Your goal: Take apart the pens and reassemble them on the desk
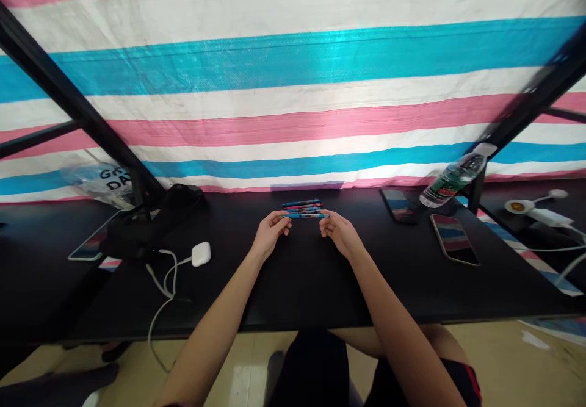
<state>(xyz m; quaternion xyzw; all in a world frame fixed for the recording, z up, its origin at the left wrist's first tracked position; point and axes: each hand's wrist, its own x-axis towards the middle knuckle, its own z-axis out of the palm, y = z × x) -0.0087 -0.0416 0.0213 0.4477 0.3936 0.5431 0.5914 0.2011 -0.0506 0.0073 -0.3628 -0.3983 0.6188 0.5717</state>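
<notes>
Evidently, step in hand is two-handed hold on single blue pen (306,215). Left of pen row (302,203): left hand (273,229), thumb and fingers pinching pen's left end; left forearm (224,318) slants up. Just nearer than pen row: held pen, roughly level. Right of pen row: right hand (340,231), pinching other end, lower fingers curled; right forearm (394,309) mirrors. Next move probably calls for even, joint hand motion.
</notes>
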